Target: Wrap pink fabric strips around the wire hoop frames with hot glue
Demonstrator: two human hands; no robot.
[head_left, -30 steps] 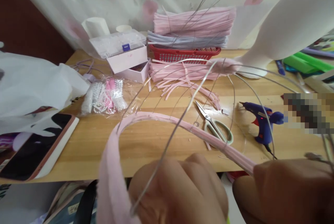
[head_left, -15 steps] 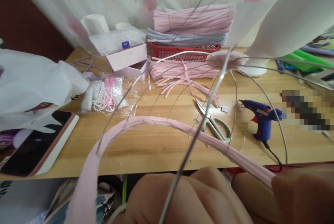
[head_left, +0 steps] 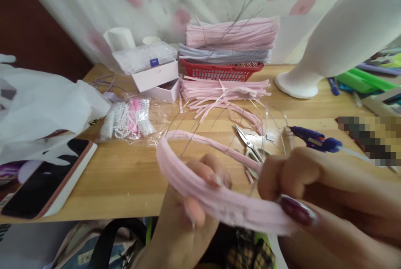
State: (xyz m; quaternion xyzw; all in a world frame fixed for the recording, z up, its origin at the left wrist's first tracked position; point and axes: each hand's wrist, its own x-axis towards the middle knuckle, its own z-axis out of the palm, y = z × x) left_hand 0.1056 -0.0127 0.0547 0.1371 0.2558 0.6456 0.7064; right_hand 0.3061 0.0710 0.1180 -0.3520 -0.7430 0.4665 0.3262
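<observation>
Both hands are closed on a wire frame with a pink fuzzy rim [head_left: 184, 175], which looks wrapped in pipe cleaners. My left hand [head_left: 191, 219] pinches the near side of the rim, with thumb in front and fingers behind. At the right end of the rim is my right hand [head_left: 326, 202], its thumb pressing on the pink band. Thin wires arch from the rim to a small pink fuzzy centre [head_left: 246, 92] beyond. Green-handled scissors [head_left: 249, 143] lie behind the rim, partly covered. A blue glue gun [head_left: 313, 138] is partly hidden behind my right hand.
Pink pipe cleaners [head_left: 200, 89] lie before a red basket [head_left: 219, 70] bearing pink and pale blue bundles. Left are white boxes [head_left: 155, 74], bagged beads [head_left: 130, 118], a phone [head_left: 46, 177] and a plastic bag [head_left: 46, 106]. A white foam stand [head_left: 332, 47] rises at the right.
The frame has turned and moved away from the camera, so its pink rim shows as a smaller ring. Both hands have come up into view around the near rim.
</observation>
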